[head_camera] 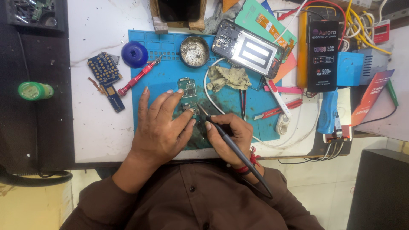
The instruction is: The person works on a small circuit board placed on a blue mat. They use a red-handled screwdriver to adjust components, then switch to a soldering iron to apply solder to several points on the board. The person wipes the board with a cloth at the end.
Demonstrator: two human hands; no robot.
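Soldering step in hand, as I judge it: my right hand (pixel 228 134) holds the soldering iron (pixel 230 142) pen-fashion, fingers closed narrow around the dark grip, its cord trailing back past my wrist toward my brown shirt. The tip sits at the lower edge of the small green circuit board (pixel 187 94), which lies on the blue work mat (pixel 170 81) just ahead of me, near the mat's middle. My left hand (pixel 159 123) lies flat over the mat, fingers spread fairly wide, fingertips pressing the board's left and lower side to pin it; it grips nothing. The next move calls for a steady tip on one small joint and a board that does not slide, so the left fingers want to stay clear of the hot end, which is very close to them. The mat under the board is dark and smeared. Just beyond, a crumpled tan cloth (pixel 228 77) and a white cable loop (pixel 208 91) crowd the right of the board. A red-handled screwdriver (pixel 140 76) lies to the left, a blue dome cap (pixel 134 54) past it. Farther off: a round tin of brass wool (pixel 194 51), an opened phone (pixel 248 49) face down, a blue keypad board (pixel 104 72) off the mat, a green bottle (pixel 35 90) on the dark bench.
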